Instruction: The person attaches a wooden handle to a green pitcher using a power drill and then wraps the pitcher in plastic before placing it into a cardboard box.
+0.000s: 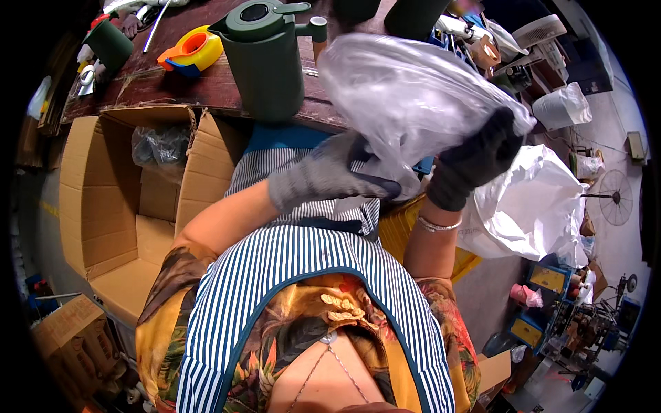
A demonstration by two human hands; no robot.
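Clear plastic bag (413, 89) apparently between both gloved hands (323, 175).

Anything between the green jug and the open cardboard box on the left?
Head view: nothing stands between them. The green jug sits on the dark wooden table near its edge; the cardboard box sits directly below that edge, flaps open.
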